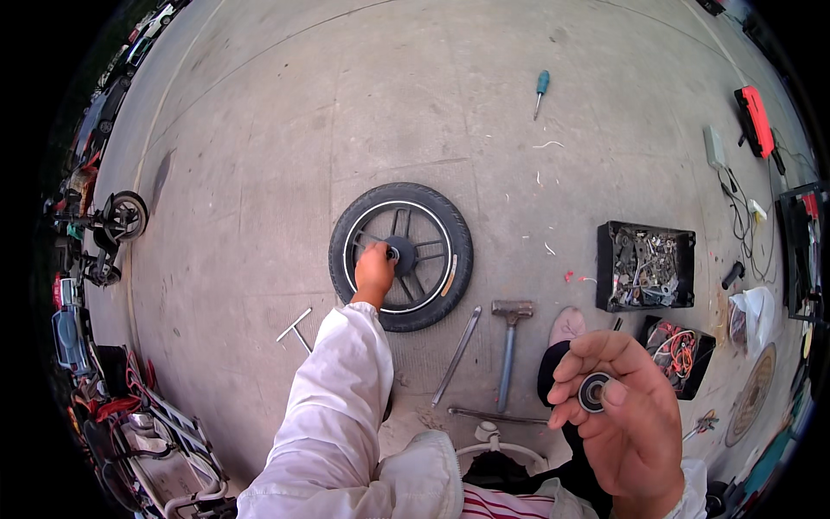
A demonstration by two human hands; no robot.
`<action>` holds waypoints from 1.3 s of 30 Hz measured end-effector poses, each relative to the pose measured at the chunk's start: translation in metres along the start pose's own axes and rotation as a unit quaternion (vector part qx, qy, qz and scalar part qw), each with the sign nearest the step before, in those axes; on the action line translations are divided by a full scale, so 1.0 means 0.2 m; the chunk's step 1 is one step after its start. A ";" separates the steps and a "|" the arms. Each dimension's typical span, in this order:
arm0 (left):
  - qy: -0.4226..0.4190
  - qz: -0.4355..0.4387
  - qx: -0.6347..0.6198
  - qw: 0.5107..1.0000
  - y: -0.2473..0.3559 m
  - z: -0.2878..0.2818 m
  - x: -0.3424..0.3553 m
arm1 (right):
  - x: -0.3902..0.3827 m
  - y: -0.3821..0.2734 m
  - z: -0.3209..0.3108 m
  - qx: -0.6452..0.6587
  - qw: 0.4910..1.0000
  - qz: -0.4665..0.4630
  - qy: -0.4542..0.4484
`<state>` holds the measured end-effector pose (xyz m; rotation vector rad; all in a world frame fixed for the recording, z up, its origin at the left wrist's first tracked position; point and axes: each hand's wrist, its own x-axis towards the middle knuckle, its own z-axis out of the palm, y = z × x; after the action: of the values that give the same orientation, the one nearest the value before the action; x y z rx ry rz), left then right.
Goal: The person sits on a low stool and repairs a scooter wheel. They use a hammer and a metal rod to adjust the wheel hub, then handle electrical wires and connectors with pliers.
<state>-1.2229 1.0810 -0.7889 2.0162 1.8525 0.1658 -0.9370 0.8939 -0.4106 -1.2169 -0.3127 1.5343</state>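
A black-tyred wheel (pixel 459 257) with dark spokes lies flat on the concrete in front of me. My left hand (pixel 374 269) is at its hub (pixel 405 259), fingers curled round something small at the centre, mostly hidden by them. A small black bearing with a metal ring (pixel 590 391) sits in my right hand (pixel 624 413), gripped by thumb and fingers, close to the camera at the lower right. A hammer (pixel 507 346), a long metal bar (pixel 458 353) and a T-handle wrench (pixel 302 336) lie near the wheel.
Boxes of small parts (pixel 648 264) and cables (pixel 683 355) sit at the right, with a red case (pixel 755 121), wires and a plastic bag (pixel 756 320). A teal screwdriver (pixel 542 86) lies farther away. Two-wheelers (pixel 121 216) and carts (pixel 143 432) line the left.
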 end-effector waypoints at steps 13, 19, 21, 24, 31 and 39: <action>-0.057 -0.024 0.060 0.996 0.04 -0.02 0.06 | -0.04 0.02 0.02 -0.007 1.000 0.013 0.007; -0.015 0.003 0.001 1.000 0.00 0.00 0.03 | -0.04 0.01 0.02 -0.002 1.000 0.017 0.003; 0.007 0.013 -0.026 1.000 -0.01 0.00 0.02 | -0.04 0.01 0.01 0.002 1.000 0.015 0.002; 0.023 0.017 -0.038 0.999 -0.02 0.02 0.01 | -0.06 0.00 0.02 -0.009 1.000 0.020 0.003; -0.007 -0.032 -0.003 0.999 0.00 -0.01 0.03 | -0.07 0.01 0.04 -0.010 0.999 0.033 -0.010; 0.069 -0.010 0.092 0.993 0.18 -0.10 -0.14 | -0.06 0.04 0.00 0.091 0.995 0.018 -0.023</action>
<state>-1.2003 1.0568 -0.7536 2.1566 2.0393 0.1368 -0.9434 0.8807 -0.4087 -1.0511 -0.1761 1.5874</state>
